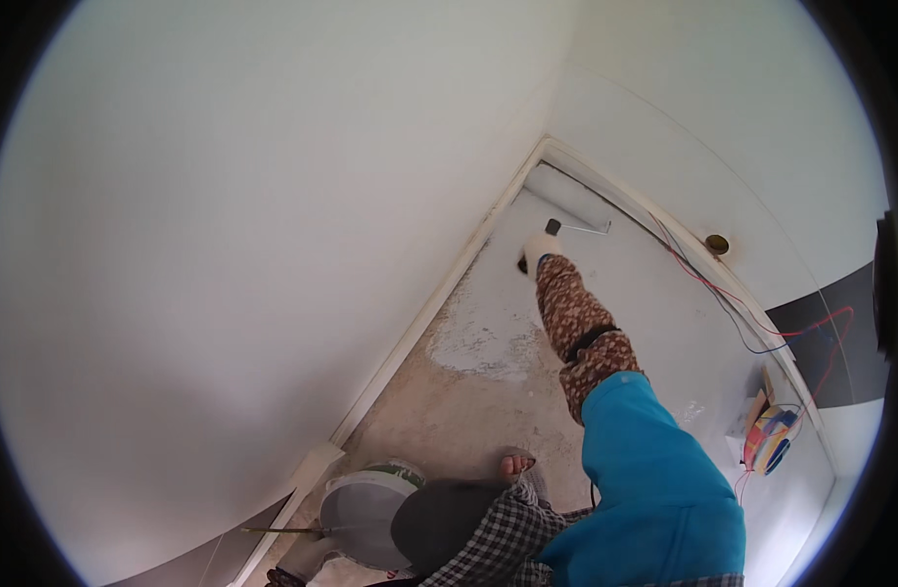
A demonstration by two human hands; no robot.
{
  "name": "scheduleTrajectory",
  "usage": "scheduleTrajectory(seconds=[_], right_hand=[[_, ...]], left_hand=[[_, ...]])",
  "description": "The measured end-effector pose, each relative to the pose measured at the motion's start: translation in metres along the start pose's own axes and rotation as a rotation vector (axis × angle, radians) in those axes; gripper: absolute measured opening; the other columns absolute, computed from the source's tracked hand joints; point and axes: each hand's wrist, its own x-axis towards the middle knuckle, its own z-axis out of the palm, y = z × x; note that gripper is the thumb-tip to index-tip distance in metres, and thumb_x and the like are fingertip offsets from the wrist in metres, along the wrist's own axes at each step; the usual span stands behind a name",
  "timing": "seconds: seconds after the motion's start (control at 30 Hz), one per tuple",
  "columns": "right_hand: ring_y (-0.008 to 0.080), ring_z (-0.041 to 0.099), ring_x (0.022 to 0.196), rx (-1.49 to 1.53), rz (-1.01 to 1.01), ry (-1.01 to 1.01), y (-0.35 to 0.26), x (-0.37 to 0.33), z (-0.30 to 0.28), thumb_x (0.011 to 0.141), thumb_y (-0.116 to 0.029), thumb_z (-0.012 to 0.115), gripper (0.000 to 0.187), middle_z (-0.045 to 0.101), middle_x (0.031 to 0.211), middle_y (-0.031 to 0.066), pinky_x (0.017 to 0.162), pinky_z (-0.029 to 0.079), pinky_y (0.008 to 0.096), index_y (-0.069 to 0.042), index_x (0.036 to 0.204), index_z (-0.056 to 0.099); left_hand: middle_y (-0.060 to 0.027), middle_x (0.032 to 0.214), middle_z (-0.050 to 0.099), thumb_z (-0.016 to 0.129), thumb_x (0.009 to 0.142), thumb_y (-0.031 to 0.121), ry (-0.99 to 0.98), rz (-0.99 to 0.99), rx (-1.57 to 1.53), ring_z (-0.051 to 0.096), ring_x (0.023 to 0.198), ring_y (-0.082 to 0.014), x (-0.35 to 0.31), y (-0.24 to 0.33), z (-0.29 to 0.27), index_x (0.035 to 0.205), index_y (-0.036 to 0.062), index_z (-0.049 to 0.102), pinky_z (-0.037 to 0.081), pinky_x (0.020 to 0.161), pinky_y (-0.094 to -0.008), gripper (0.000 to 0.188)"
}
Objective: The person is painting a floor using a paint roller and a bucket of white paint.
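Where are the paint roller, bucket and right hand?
Paint roller [570,199]: head view, middle of its pale cover.
Bucket [372,475]: head view, on its far rim.
Right hand [540,248]: head view, on the pale glove.

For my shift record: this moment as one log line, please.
right gloved hand: gripping paint roller; floor: partly coated pale grey; bucket: beside bent knee

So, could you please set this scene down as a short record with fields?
Right hand: pale-gloved, closed around the handle of a paint roller
Left hand: not in view
Roller position: at the far corner of the floor
Floor: pale coating toward the far corner, brownish patch nearer the person
Bucket: lower left, grey contents
Stick: thin, extends leftward from the bucket
Wall at right: round hole; loose wires nearby
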Motion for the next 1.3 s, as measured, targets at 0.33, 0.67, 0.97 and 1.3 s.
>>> scheduleTrajectory(seconds=[0.33,0.67,0.97,1.3], right_hand=[[0.0291,0.066,0.105,0.004,0.0,-0.164,-0.106,-0.095,0.011,0.09,-0.021,0.06,0.031,0.069,0.111,0.0153,0.082,0.055,0.0348,-0.006,0.116,0.066],[0.0331,0.067,0.104,1.393,0.899,-0.328,-0.213,-0.215,0.016,0.094,-0.038,0.045,0.049,0.067,0.111,0.0205,0.083,0.053,0.0428,0.002,0.117,0.06],[0.0341,0.07,0.086,0.053,-0.274,-0.081,-0.123,-0.132,0.006,0.069,-0.022,0.072,0.027,0.07,0.091,0.0205,0.073,0.058,0.0393,-0.001,0.086,0.071],[0.0365,0.067,0.1,0.794,0.353,-0.149,-0.195,-0.21,0.028,0.094,-0.026,0.048,0.035,0.068,0.101,0.023,0.081,0.056,0.0411,-0.001,0.116,0.06]], left_hand=[[-0.0147,0.117,0.062,0.062,0.08,0.011,0.006,0.101,0.064,0.063,0.101,-0.0207,-0.009,0.004,0.009,0.135,-0.003,0.044,0.053,0.087,-0.0314,0.059],[-0.0178,0.11,0.064,0.059,0.083,0.017,0.043,0.186,0.196,0.066,0.096,-0.0234,-0.029,0.009,0.018,0.122,-0.0106,0.054,0.054,0.086,-0.0338,0.048],[-0.0207,0.109,0.065,0.057,0.084,0.017,0.041,0.267,0.124,0.067,0.096,-0.0252,-0.03,-0.003,0.016,0.118,-0.014,0.055,0.055,0.084,-0.033,0.046],[-0.0211,0.113,0.064,0.058,0.086,0.022,0.054,0.235,0.106,0.066,0.1,-0.026,-0.022,-0.012,0.009,0.12,-0.0124,0.056,0.054,0.088,-0.0346,0.048]])
